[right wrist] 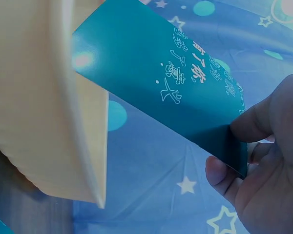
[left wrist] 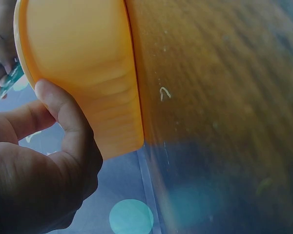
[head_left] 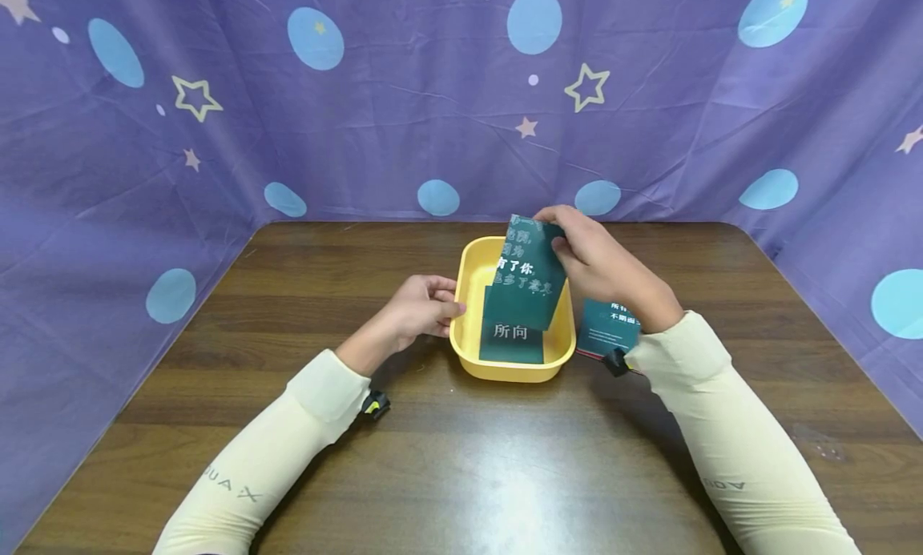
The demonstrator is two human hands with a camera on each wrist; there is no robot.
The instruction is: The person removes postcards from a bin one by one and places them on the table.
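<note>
A yellow plastic tub (head_left: 513, 371) stands on the table, holding a dark green card (head_left: 497, 348) with white characters. My left hand (head_left: 425, 305) grips the tub's left rim, fingers bent, as the left wrist view shows close up. Over the tub my right hand (head_left: 593, 255) pinches a second dark green card (head_left: 530, 275) by its upper right corner. In the right wrist view, the thumb lies on the printed face of this tilted card (right wrist: 151, 83), with fingers behind it. The held card overlaps the one in the tub in the head view.
Right of the tub lies another green printed card or stack (head_left: 609, 331), partly hidden by the right wrist. A wooden table (head_left: 324, 475) carries everything. Behind it hangs a purple curtain (head_left: 397, 122) with stars and blue dots.
</note>
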